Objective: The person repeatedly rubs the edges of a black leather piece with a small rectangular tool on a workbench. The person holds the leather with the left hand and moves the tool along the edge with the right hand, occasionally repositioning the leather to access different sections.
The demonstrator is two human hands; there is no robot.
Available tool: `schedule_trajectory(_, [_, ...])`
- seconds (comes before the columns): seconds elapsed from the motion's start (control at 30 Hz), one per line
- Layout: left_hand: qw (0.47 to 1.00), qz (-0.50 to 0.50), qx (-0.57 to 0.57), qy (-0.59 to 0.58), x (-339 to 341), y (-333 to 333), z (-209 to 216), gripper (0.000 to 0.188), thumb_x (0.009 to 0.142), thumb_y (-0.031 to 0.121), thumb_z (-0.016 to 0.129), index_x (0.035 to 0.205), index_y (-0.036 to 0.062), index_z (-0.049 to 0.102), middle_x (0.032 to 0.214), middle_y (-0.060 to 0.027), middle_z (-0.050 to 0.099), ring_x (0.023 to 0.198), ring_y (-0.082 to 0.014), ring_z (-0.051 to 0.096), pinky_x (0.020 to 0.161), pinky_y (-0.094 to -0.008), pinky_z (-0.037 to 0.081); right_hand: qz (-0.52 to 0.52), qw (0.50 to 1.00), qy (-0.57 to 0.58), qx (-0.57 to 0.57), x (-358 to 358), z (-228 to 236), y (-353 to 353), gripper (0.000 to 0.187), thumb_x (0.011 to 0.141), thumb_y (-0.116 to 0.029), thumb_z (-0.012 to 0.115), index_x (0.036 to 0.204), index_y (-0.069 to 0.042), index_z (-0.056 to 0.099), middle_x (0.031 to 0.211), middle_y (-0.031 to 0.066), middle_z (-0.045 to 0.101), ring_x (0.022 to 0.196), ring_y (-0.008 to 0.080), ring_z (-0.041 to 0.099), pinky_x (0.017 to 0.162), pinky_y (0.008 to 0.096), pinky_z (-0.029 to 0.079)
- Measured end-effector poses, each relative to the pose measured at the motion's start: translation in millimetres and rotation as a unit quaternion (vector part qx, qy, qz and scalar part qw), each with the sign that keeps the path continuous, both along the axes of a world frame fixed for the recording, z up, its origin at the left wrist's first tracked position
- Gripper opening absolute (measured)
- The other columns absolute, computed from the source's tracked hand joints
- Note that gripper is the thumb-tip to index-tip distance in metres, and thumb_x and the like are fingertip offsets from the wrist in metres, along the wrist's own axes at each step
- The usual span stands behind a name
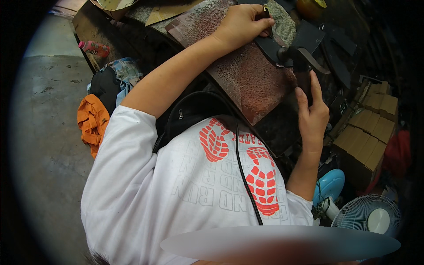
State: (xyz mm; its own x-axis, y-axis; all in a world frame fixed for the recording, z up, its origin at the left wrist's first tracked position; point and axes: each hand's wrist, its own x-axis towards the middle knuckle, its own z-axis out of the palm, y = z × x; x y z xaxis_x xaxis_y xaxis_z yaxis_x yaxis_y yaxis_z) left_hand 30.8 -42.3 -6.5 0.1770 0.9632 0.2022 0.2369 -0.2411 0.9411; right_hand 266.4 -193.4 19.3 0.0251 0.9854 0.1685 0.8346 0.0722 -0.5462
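At the top of the head view, my left hand (240, 25) is closed, with thumb and fingers pinching a short dark punch (266, 9) with a yellowish top end. It stands over a flat black piece (266, 45) lying at the edge of a rough grey stone (284, 23). To the right, my right hand (313, 114) grips the dark handle of a hammer (302, 75). The hammer's head, with a curved pale-edged arm, hangs close beside the black piece; whether they touch I cannot tell. Another black sheet (308, 35) lies just beyond the hammer.
Beneath the work is a worn reddish-brown board (251, 77). A yellow-rimmed pot (311, 7) stands at the back. Stacked cardboard boxes (366, 128) and a fan (369, 215) are on the right. Leftward lie a pink bottle (96, 48) and an orange cloth (92, 118).
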Motion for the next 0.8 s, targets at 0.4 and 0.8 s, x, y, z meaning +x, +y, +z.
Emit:
schedule_trajectory(0.4, [0.895,-0.03,0.399,0.197,20,-1,-11,0.013,0.085,0.016,0.07,0.092,0.0049,0.067,0.08,-0.0135,0.067,0.075,-0.0322,0.069,0.067,-0.039,0.055,0.112,0.951,0.208,0.199,-7,82,12,0.049,0.098,-0.04,0.062,0.129,-0.002,0.058,0.095,0.0159,0.064,0.077,0.0217,0.062,0.067,0.032,0.051])
schedule_trajectory(0.8, [0.989,-0.027,-0.088,-0.114,4,3,-7,0.017,0.096,0.013,0.063,0.091,-0.0028,0.065,0.073,-0.0052,0.068,0.065,-0.0103,0.065,0.061,-0.0259,0.054,-0.023,0.998,-0.01,-0.054,3,10,-3,0.051,0.095,-0.032,0.066,0.143,-0.017,0.053,0.113,0.0199,0.071,0.099,0.0333,0.072,0.082,0.0372,0.054])
